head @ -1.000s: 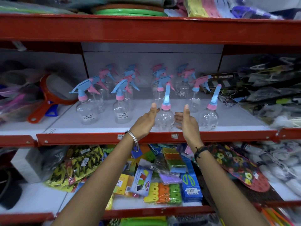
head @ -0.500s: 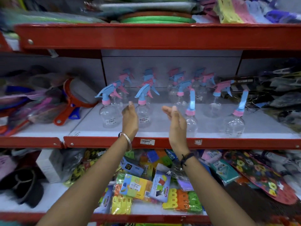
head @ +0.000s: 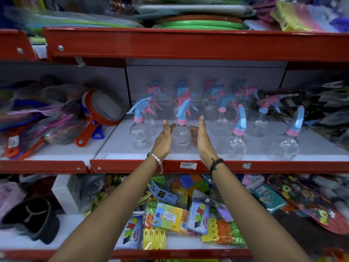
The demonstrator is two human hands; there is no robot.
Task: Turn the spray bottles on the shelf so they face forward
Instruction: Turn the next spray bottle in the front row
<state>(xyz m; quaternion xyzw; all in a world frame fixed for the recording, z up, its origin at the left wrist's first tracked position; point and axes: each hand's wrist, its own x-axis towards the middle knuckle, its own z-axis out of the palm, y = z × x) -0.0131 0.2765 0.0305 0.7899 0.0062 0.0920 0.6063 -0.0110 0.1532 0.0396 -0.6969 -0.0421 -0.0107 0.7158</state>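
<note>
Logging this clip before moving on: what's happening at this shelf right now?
A person is facing spray bottles on a red-edged shelf. Both open hands flank the second front-row bottle, left hand and right hand on either side; whether they touch it is unclear. Its trigger head and that of the far-left bottle point sideways, while the two right front bottles already face forward.
</note>
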